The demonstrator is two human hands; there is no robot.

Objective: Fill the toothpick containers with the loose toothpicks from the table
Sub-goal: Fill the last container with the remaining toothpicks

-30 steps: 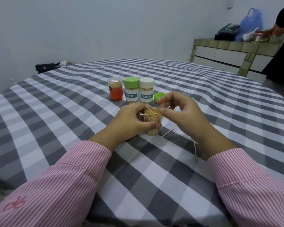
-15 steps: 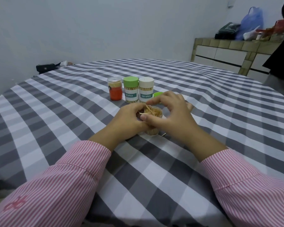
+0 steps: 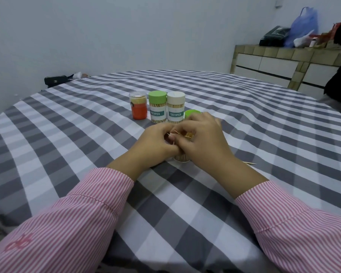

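Containers come first as you scan from the left: the orange-bottomed jar [image 3: 138,107], the green-capped jar [image 3: 157,109] and the white-capped jar [image 3: 175,107] stand capped in a row on the checked table [image 3: 67,123], touching or nearly so, well beyond your hands. Just right of them a loose green lid [image 3: 192,113] lies partly hidden behind your knuckles.

Your left hand [image 3: 156,146] has its fingers curled round the open container [image 3: 182,159], which stands upright between your two hands; only its base and a sliver of its packed top show. Your right hand [image 3: 203,142] sits over the mouth, thumb and forefinger pinched on the stray toothpicks [image 3: 175,132] that poke out crossways at the rim. Whether the rest of that hand also touches the container wall, you cannot tell from here.

What the next move likely turns on: those strays lie across the opening, while the packed ones stand vertical. You probably need to tip them upright with your right fingers, which are already on them, while the left keeps the container steady.

Farther right, one loose toothpick [image 3: 249,163] lies on the table just past your right wrist, its long axis running roughly left to right. Your right hand is the nearer one for it.
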